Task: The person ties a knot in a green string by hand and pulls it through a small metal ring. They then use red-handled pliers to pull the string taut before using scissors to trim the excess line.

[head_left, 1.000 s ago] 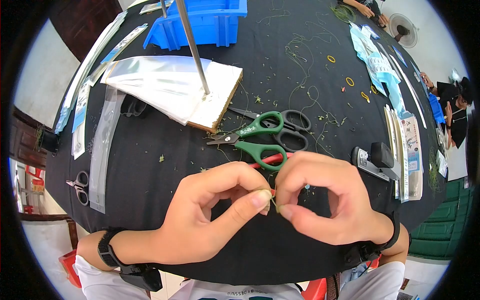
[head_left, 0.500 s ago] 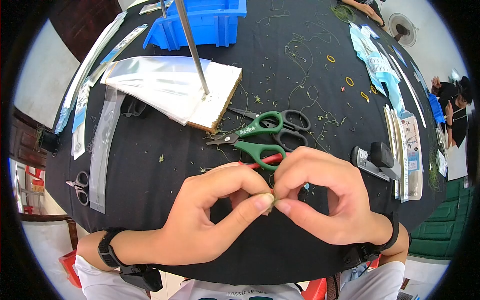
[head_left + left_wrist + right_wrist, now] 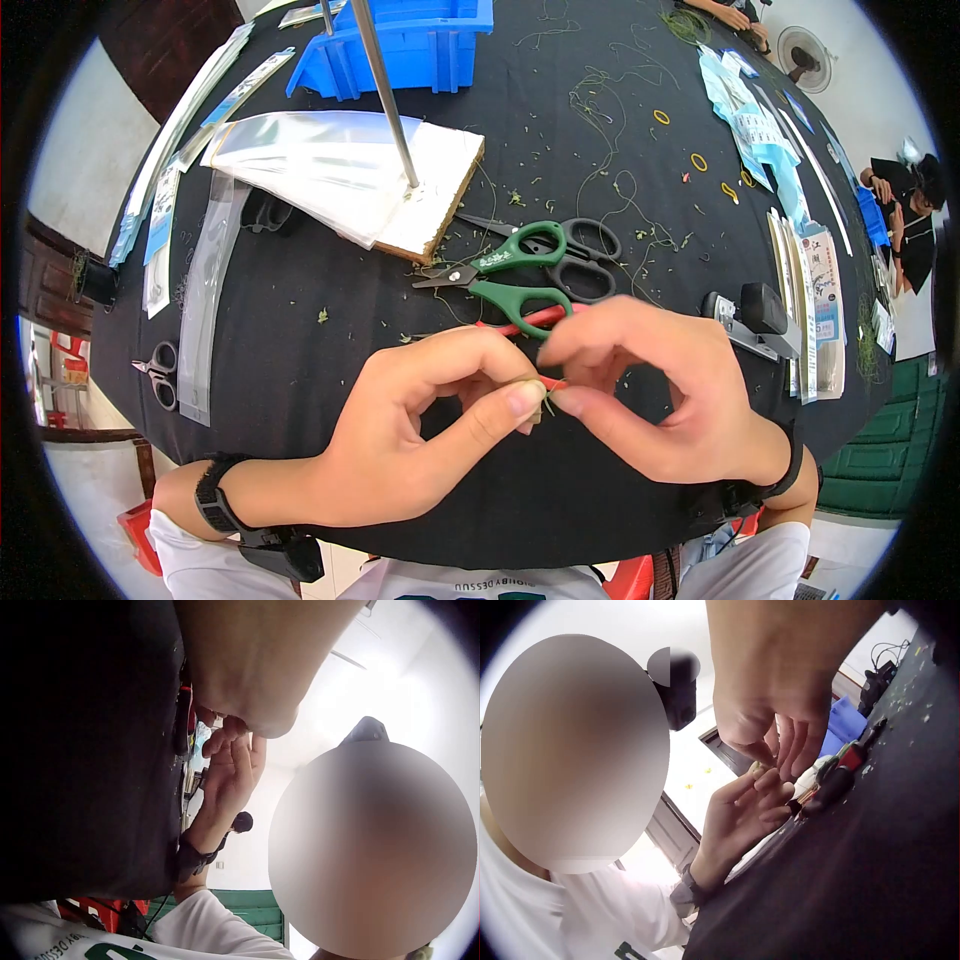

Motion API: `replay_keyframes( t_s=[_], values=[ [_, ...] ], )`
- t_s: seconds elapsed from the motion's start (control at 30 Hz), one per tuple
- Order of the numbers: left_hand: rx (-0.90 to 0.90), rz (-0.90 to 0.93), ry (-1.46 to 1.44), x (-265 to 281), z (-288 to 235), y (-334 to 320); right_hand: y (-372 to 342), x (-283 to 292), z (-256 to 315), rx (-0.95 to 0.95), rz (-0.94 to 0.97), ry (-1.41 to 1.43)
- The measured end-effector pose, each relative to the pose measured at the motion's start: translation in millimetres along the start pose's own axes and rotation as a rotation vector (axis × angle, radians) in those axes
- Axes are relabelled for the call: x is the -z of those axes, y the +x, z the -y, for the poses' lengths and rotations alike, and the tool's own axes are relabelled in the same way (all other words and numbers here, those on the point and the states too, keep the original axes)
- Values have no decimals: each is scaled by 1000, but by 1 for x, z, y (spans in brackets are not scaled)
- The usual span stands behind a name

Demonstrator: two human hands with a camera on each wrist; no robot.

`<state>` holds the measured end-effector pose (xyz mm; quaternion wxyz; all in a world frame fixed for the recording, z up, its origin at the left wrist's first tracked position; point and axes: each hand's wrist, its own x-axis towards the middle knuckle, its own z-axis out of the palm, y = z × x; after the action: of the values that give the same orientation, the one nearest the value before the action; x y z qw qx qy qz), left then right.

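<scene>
Between its thumb and index finger, my left hand (image 3: 430, 420) pinches a small greenish piece with a thin green strand (image 3: 548, 403) sticking out at the fingertips. My right hand (image 3: 660, 400) is close beside it, thumb tip right at the strand. Its index finger is blurred and lifted apart from the thumb. In the right wrist view, a pale greenish bit (image 3: 758, 769) shows at the left hand's fingertips. Green-handled scissors (image 3: 520, 250) lie just beyond the hands, over black-handled scissors (image 3: 590, 285). A red-handled tool (image 3: 545, 318) lies partly hidden behind the fingers.
A white board (image 3: 440, 165) with a metal rod (image 3: 385, 90) and clear sleeves stands ahead, before a blue bin (image 3: 410, 50). A stapler (image 3: 750, 325) and packets (image 3: 825, 300) are at right. Small scissors (image 3: 160, 375) lie left. Green threads and yellow rubber bands are scattered about.
The right fingertips closed in against the left ones, then the right index finger lifted off the thumb. The left hand keeps its pinch and has hardly moved.
</scene>
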<state>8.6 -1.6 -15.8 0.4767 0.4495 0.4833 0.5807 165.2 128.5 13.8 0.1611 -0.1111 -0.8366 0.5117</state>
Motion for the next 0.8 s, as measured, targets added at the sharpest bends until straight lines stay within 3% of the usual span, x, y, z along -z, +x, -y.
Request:
replay_keyframes(
  t_s=[0.07,0.17,0.27,0.37,0.47,0.5,0.6,0.73,0.8],
  values=[
    [18,5,4,1,-1,0,1,8,-1,55,110,-161],
    [37,13,7,1,-1,-1,2,8,-5,80,129,-120],
    [52,29,5,2,0,-1,4,15,0,-63,202,2],
    [93,51,-20,1,-6,1,3,13,0,-324,150,480],
    [118,61,-39,0,-8,1,3,19,-5,-324,173,726],
    [121,61,-43,0,-8,1,3,15,-13,-210,155,726],
    [143,59,-132,1,-5,0,5,8,-4,-236,57,903],
    [134,106,-88,1,-7,0,6,15,0,-353,223,947],
    [163,149,-39,0,-11,0,3,15,-11,-317,233,1005]
  ],
)
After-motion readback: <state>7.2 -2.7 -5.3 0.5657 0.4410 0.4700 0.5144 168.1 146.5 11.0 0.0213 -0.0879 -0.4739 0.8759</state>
